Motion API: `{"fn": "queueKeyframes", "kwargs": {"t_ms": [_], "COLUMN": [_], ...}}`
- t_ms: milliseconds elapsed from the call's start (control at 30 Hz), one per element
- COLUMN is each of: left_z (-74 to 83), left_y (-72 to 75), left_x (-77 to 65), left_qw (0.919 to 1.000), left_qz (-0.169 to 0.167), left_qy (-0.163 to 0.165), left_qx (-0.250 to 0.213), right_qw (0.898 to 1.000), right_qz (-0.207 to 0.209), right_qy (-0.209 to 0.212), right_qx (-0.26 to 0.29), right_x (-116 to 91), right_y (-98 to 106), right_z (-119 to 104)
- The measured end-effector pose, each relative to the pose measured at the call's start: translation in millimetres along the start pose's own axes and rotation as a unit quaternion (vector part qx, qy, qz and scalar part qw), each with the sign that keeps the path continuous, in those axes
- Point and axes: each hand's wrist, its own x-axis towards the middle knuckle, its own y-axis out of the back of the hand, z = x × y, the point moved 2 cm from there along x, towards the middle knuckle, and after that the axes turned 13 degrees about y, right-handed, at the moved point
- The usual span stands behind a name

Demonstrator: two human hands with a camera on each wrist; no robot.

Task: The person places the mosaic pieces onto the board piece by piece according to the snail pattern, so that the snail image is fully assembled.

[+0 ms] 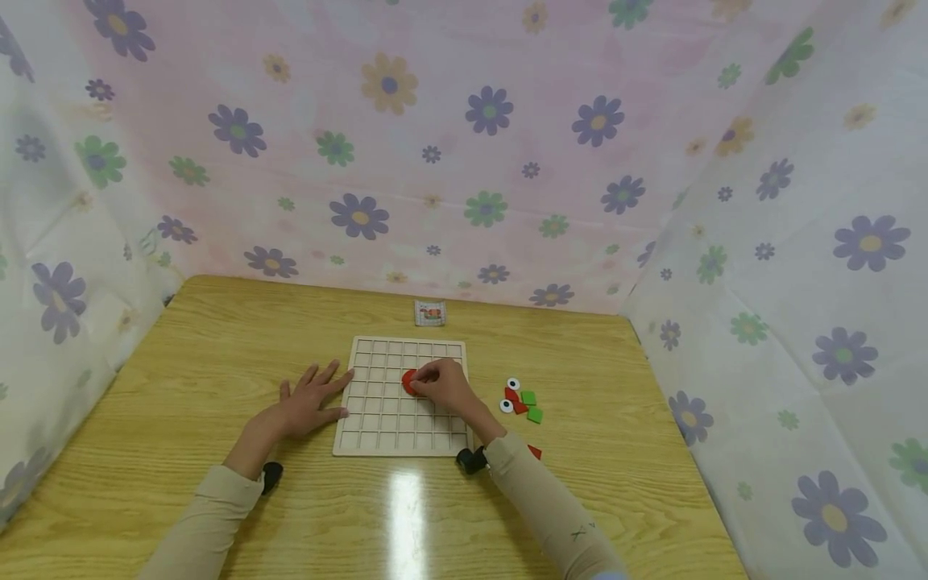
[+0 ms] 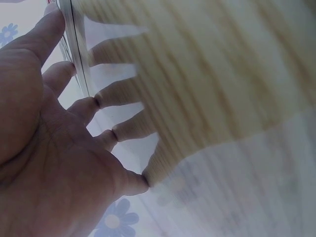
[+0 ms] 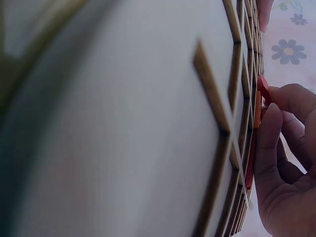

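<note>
A pale wooden grid board (image 1: 365, 420) lies flat on the table. My right hand (image 1: 447, 389) reaches over it and pinches a small red piece (image 3: 263, 89) between thumb and forefinger. Under those fingertips, in the right wrist view, an orange piece (image 3: 257, 111) and another red piece (image 3: 251, 160) sit on the grid. From the head, they show as one red patch (image 1: 409, 382) partly hidden by the fingers. My left hand (image 1: 306, 405) has its fingers spread, with fingertips at the board's left edge. Its palm (image 2: 59, 143) and separated fingers fill the left wrist view.
Right of the board lie two white eye discs (image 1: 506, 407), some red pieces (image 1: 520, 408) and two green squares (image 1: 528, 398). One more red piece (image 1: 535, 453) shows beside the right sleeve. A small picture card (image 1: 430, 314) lies behind the board. Flowered cloth (image 1: 435, 161) surrounds the table's back and sides.
</note>
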Motion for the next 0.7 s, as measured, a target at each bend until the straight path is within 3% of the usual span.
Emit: {"fn": "queueKeyframes", "kwargs": {"t_ms": [700], "left_z": [-0.5], "left_y": [-1.2], "left_x": [0.8], "left_qw": [1.0], "left_qz": [0.003], "left_qy": [-0.004], "left_qx": [0.008], "right_qw": [1.0], "right_qz": [0.006], "right_qy": [0.021], "right_qx": [-0.023], "right_x": [3.5], "right_y": [-0.3], "right_z": [5.5]}}
